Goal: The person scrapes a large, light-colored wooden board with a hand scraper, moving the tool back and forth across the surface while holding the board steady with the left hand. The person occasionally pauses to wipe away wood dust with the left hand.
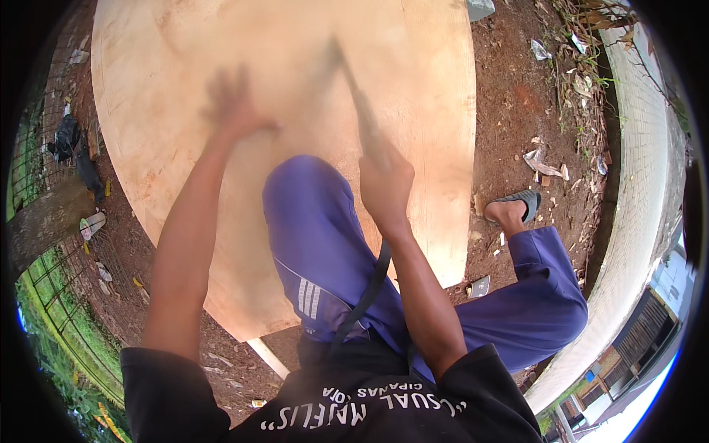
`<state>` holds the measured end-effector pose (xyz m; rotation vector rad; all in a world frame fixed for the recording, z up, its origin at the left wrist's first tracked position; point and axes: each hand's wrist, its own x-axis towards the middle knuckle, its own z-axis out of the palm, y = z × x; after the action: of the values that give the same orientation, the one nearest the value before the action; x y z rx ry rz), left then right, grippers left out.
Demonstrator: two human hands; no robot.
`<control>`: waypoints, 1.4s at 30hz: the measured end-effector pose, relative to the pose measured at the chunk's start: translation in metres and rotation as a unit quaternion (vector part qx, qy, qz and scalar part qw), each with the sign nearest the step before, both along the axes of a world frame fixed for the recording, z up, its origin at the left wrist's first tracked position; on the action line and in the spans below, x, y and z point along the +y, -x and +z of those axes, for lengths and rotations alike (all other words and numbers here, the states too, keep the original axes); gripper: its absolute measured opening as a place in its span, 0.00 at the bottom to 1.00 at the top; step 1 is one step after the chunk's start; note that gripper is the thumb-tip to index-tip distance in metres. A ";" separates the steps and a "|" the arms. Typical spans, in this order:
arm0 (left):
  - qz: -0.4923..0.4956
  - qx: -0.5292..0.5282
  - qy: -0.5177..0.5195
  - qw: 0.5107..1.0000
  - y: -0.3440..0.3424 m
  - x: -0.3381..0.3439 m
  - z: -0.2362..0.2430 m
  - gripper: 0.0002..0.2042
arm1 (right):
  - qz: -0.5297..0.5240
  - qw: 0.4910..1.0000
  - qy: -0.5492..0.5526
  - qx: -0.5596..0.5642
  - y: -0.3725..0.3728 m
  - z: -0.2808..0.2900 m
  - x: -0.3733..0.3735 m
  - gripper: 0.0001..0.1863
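A large pale plywood board (pixel 295 44) with curved sides lies in front of me. My left hand (pixel 235 111) is over its left part, fingers spread and slightly blurred. It seems to rest on the wood, holding nothing. My right hand (pixel 386 181) is closed round the near end of a long, thin tool (pixel 363 111). The tool points away from me and a little left, and its dark far end is smeared over the board. Haze and blur hide what kind of tool it is and whether its tip touches the wood. My bent knee (pixel 310 192) is on the board between my arms.
My other foot, in a grey sandal (pixel 528 203), stands on brown soil (pixel 509 111) strewn with scraps. A pale low wall (pixel 628 184) runs along the right. On the left are wire fencing (pixel 63 303) and a trunk (pixel 48 221). A dark strap (pixel 369 288) hangs by my right forearm.
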<state>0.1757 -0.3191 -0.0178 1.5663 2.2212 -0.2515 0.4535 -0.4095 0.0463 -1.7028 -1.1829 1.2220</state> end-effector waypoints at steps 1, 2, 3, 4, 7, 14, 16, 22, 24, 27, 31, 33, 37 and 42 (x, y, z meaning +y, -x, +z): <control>0.006 -0.001 0.003 1.000 0.008 -0.007 0.000 0.79 | -0.004 1.000 0.012 0.026 -0.014 0.010 -0.048 0.27; 0.010 -0.005 0.003 1.000 0.011 -0.011 -0.001 0.79 | 0.003 0.999 0.032 0.036 -0.034 0.023 -0.089 0.28; 0.009 0.001 0.006 1.000 0.009 -0.011 -0.001 0.79 | 0.007 1.000 0.002 0.008 -0.051 0.032 -0.120 0.28; 0.009 0.010 0.008 1.000 0.007 -0.011 0.001 0.79 | 0.003 1.000 -0.004 0.006 -0.055 0.033 -0.122 0.28; 0.001 0.015 0.002 1.000 0.003 -0.009 -0.002 0.80 | -0.025 0.998 0.033 0.046 -0.044 0.032 -0.092 0.28; -0.017 0.002 -0.015 1.000 -0.005 0.006 -0.001 0.79 | -0.015 1.000 0.015 0.010 0.009 -0.018 0.047 0.27; -0.011 -0.001 -0.005 1.000 0.002 -0.004 -0.008 0.79 | -0.012 0.999 0.030 0.012 -0.008 -0.009 -0.010 0.27; -0.006 0.005 -0.012 1.000 0.003 -0.009 -0.007 0.78 | -0.002 0.999 0.016 0.031 -0.052 0.028 -0.102 0.26; -0.010 0.004 -0.010 1.000 0.000 -0.007 -0.005 0.79 | -0.006 0.998 0.023 0.058 -0.029 0.002 -0.037 0.27; -0.017 0.002 -0.017 1.000 -0.005 0.006 -0.001 0.79 | -0.008 1.000 0.006 0.017 0.010 -0.027 0.052 0.27; -0.008 0.018 -0.014 1.000 0.000 -0.004 -0.007 0.80 | 0.004 1.000 -0.012 0.003 -0.011 -0.007 -0.011 0.27; -0.001 0.021 -0.009 1.000 0.005 -0.009 -0.007 0.80 | 0.009 1.000 0.015 0.002 -0.040 0.017 -0.094 0.29; 0.004 0.017 -0.013 1.000 0.009 -0.014 -0.006 0.80 | 0.003 1.000 0.023 0.002 -0.047 0.032 -0.118 0.28; -0.008 0.005 -0.018 1.000 -0.011 0.007 0.005 0.80 | -0.014 0.999 0.031 0.025 0.002 -0.006 0.049 0.25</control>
<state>0.1870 -0.3116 -0.0130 1.6056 2.2328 -0.2256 0.4517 -0.3607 0.0398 -1.7175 -1.0991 1.2890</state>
